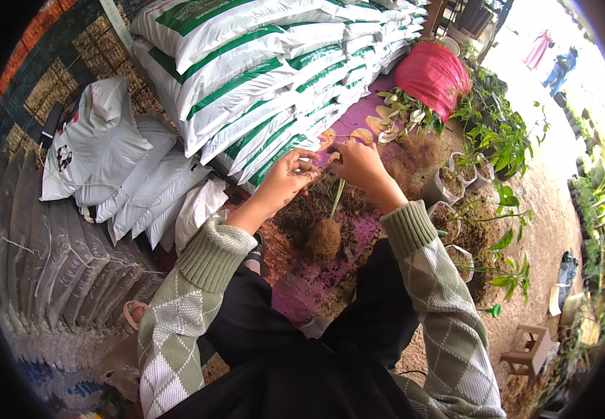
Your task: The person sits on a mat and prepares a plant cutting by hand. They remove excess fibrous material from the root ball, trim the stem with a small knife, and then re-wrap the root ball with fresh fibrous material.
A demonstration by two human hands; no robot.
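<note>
A brown root ball [325,241] sits on soil between my knees, with a pale green stem [337,198] rising from it toward my right hand. The fingers of my right hand [364,167] are pinched together above the stem's upper end; what they hold is too small to tell. My left hand [285,183], smeared with soil, is to the left with its fingers bent but apart, and nothing shows in it. Loose dark soil and roots [297,218] lie below both hands on a purple sheet [302,290].
Stacked white-and-green sacks [246,77] rise ahead on the left, beside filled white bags [96,150]. A red sack [433,78] stands far right of centre. Leafy plants [501,136] and potted seedlings [449,183] line the right; a brown stool [528,351] stands lower right. Two people are far off.
</note>
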